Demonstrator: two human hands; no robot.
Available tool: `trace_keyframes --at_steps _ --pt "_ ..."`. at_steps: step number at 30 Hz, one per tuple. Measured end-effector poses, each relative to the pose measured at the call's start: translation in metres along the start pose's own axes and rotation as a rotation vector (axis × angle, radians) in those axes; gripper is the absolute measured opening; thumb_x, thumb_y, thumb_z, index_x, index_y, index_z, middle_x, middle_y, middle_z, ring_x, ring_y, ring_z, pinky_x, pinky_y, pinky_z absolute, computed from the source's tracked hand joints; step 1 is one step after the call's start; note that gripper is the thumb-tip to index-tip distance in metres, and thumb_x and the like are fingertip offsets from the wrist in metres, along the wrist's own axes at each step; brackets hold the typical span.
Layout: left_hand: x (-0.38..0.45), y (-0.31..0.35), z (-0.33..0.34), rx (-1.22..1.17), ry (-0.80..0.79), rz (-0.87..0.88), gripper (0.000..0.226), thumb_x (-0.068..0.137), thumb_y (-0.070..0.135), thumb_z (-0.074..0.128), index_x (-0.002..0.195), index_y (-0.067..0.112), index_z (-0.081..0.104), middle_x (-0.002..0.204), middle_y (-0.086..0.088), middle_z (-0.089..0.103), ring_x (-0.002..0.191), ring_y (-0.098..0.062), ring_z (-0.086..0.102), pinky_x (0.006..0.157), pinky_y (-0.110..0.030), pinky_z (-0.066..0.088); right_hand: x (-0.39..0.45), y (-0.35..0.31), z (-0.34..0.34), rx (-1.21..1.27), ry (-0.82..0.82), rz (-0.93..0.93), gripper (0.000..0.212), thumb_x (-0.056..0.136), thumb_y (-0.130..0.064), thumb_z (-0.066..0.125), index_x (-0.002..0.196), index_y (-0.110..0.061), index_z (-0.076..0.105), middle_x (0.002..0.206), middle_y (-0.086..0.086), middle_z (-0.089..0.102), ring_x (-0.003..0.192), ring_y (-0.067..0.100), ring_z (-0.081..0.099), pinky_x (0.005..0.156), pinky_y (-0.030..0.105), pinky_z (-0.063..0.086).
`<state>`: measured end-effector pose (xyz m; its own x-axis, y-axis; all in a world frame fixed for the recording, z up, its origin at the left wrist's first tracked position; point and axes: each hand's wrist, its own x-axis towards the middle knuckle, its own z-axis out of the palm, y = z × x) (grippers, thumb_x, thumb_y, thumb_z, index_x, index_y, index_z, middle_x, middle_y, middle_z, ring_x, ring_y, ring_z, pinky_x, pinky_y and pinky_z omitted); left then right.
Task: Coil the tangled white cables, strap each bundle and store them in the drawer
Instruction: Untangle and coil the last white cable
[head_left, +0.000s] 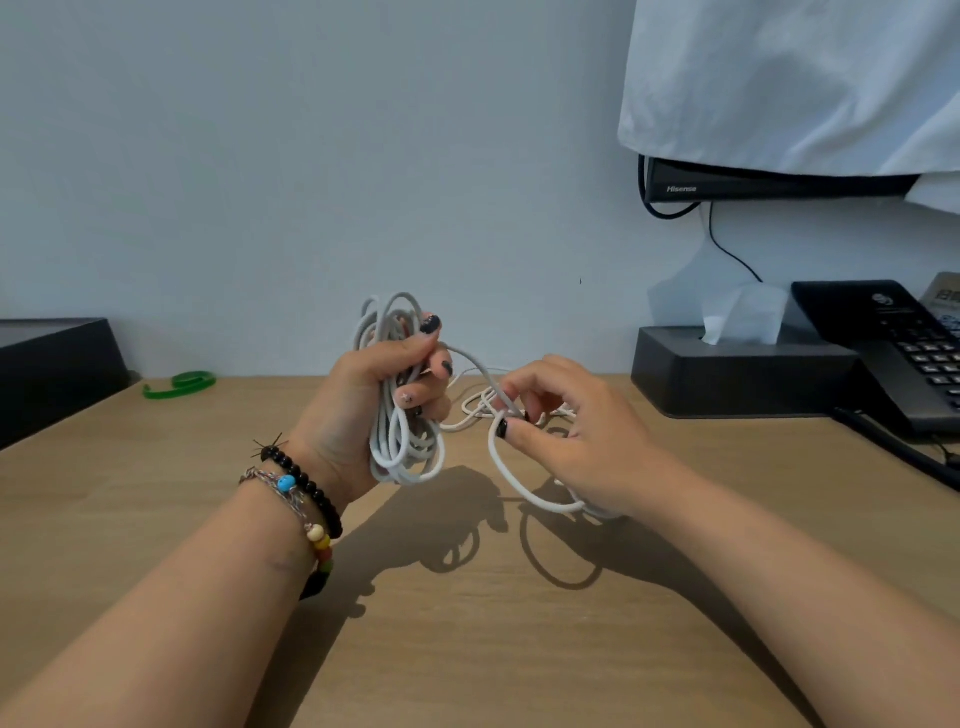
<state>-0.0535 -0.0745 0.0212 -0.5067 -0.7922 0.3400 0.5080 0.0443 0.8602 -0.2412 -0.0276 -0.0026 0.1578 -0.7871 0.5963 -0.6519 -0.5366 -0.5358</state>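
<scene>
Two bare forearms enter from the bottom edge, cut off below the elbows; the left wrist carries beaded bracelets (306, 506). The left hand (363, 410) is raised above the table (156, 519), palm turned inward, its fingers (423, 397) curled tight around a coiled bundle of white cable (402, 441). Loops of the bundle stand out above the fist and hang below it; the middle of the bundle is hidden inside the grip. The right hand (576, 441) is held just beside it, slightly lower, thumb and forefinger pinching a loose strand of the same cable. One strand runs from the bundle across to this pinch, and a loop (511, 480) droops under the right palm, where its far end is hidden. Behind the hands a tangle of white cable (480, 405) lies on the table, partly covered by the right hand's fingers.

The table is light wood against a plain pale wall. A green strap (182, 383) lies at far left beside a dark box (57, 369) cut off by the frame edge. At right stand a dark tissue box (737, 374) and a black telephone (893, 353), partly out of frame. Above, a white cloth (795, 83) covers a monitor (769, 184).
</scene>
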Motion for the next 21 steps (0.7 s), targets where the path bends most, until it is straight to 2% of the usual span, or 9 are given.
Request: trace_keyframes --at_steps 4,7,9,12,13,15,18,21 --pt "0.000 -0.002 -0.002 0.009 0.089 0.004 0.028 0.085 0.019 0.055 0.059 0.016 0.064 0.054 0.002 0.043 0.039 -0.003 0.033 0.048 -0.018 0.025 -0.001 -0.002 -0.004 -0.063 -0.019 -0.002 0.020 0.089 -0.008 0.065 0.095 -0.026 0.068 0.087 -0.007 0.057 0.087 0.006 0.052 0.073 0.007 0.037" --pt "-0.002 -0.002 -0.002 0.058 0.100 0.016 0.023 0.086 0.017 0.059 0.063 0.014 0.063 0.052 0.003 0.048 0.039 -0.004 0.033 0.047 -0.017 0.028 -0.001 -0.004 -0.009 -0.028 0.012 0.015 0.018 0.089 -0.007 0.065 0.095 -0.023 0.070 0.093 -0.009 0.062 0.091 0.000 0.056 0.076 0.003 0.036" --pt "-0.001 -0.004 -0.001 0.119 0.161 0.072 0.018 0.089 0.011 0.058 0.072 0.015 0.064 0.060 -0.001 0.055 0.040 -0.004 0.035 0.046 -0.016 0.033 -0.001 -0.004 -0.013 0.088 0.021 0.065 0.018 0.089 -0.006 0.066 0.095 -0.021 0.071 0.093 -0.008 0.067 0.090 0.000 0.060 0.078 0.004 0.039" --pt "0.001 -0.008 -0.001 0.224 0.384 0.184 0.010 0.093 0.005 0.058 0.091 0.014 0.059 0.070 -0.005 0.066 0.044 -0.007 0.041 0.046 -0.020 0.040 -0.002 -0.007 -0.016 0.356 -0.057 0.151 0.020 0.090 0.001 0.062 0.097 -0.014 0.073 0.083 0.006 0.071 0.075 0.007 0.063 0.072 0.015 0.049" --pt "0.002 -0.008 -0.002 0.234 0.463 0.212 0.010 0.093 0.004 0.059 0.092 0.014 0.059 0.070 -0.005 0.069 0.045 -0.008 0.043 0.047 -0.020 0.040 -0.002 -0.009 -0.016 0.447 -0.062 0.175 0.021 0.090 0.003 0.061 0.098 -0.012 0.074 0.081 0.011 0.072 0.072 0.011 0.064 0.071 0.018 0.052" --pt "0.004 -0.007 -0.004 0.217 0.559 0.237 0.012 0.093 0.004 0.060 0.091 0.015 0.059 0.070 -0.004 0.071 0.047 -0.008 0.044 0.047 -0.019 0.041 -0.002 -0.011 -0.016 0.583 -0.022 0.208 0.023 0.090 0.004 0.060 0.095 -0.012 0.076 0.073 0.008 0.072 0.068 0.014 0.065 0.067 0.021 0.054" --pt "0.004 -0.008 -0.004 0.206 0.574 0.200 0.010 0.093 0.006 0.061 0.092 0.016 0.059 0.073 -0.005 0.072 0.049 -0.008 0.045 0.048 -0.019 0.042 -0.002 -0.009 -0.017 0.789 0.075 0.242 0.024 0.087 0.008 0.060 0.088 -0.010 0.076 0.065 0.008 0.066 0.062 0.017 0.061 0.063 0.024 0.054" --pt "0.003 -0.010 -0.003 0.173 0.499 0.134 0.008 0.092 0.009 0.063 0.098 0.014 0.059 0.081 -0.005 0.072 0.048 -0.006 0.045 0.045 -0.018 0.042 -0.002 -0.007 -0.017 0.855 0.110 0.274 0.017 0.088 0.003 0.060 0.096 -0.004 0.072 0.064 0.006 0.061 0.058 0.016 0.055 0.063 0.026 0.055"
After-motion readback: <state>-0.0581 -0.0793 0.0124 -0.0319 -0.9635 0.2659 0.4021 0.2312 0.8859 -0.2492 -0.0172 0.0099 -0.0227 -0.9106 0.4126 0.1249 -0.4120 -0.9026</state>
